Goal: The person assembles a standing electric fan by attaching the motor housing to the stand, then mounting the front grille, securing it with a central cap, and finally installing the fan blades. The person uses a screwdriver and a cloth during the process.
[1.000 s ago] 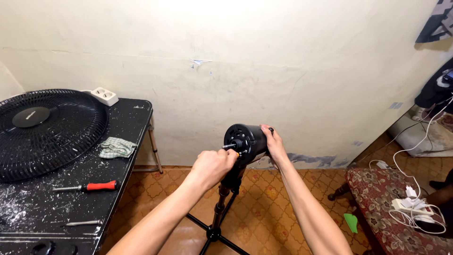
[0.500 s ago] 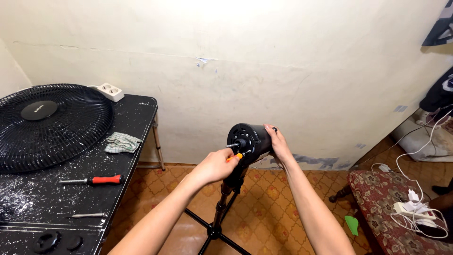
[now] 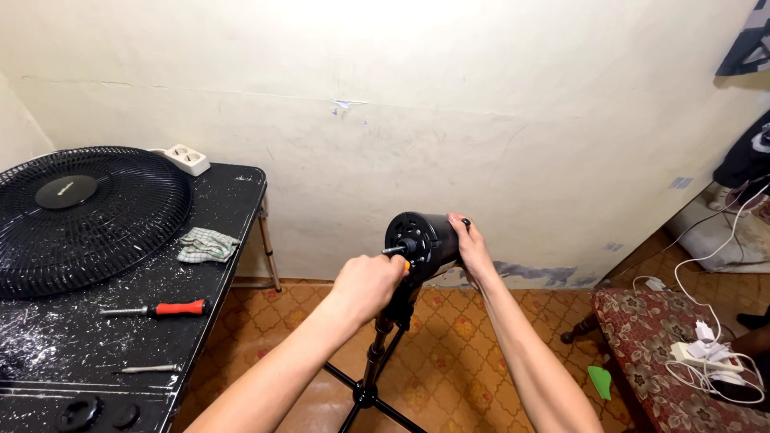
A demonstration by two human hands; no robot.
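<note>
A black fan motor housing (image 3: 423, 235) sits atop a black tripod stand (image 3: 370, 365) in front of the wall. My left hand (image 3: 365, 285) is closed around a small tool with an orange part, whose tip meets the front of the housing near the shaft. My right hand (image 3: 472, 248) wraps the housing's right side, fingers over the top. Both forearms reach in from the bottom of the head view.
A black paint-flecked table (image 3: 233, 204) on the left carries a round black fan grille (image 3: 88, 216), a red-handled screwdriver (image 3: 160, 309), a rag (image 3: 207, 244), a white power strip (image 3: 186, 158) and a thin metal rod (image 3: 148, 369). A patterned bench (image 3: 666, 345) with white cables (image 3: 710, 357) stands at right.
Both hands keep their hold on the tool and the housing. Only the view shifts slightly; the left hand barely moves.
</note>
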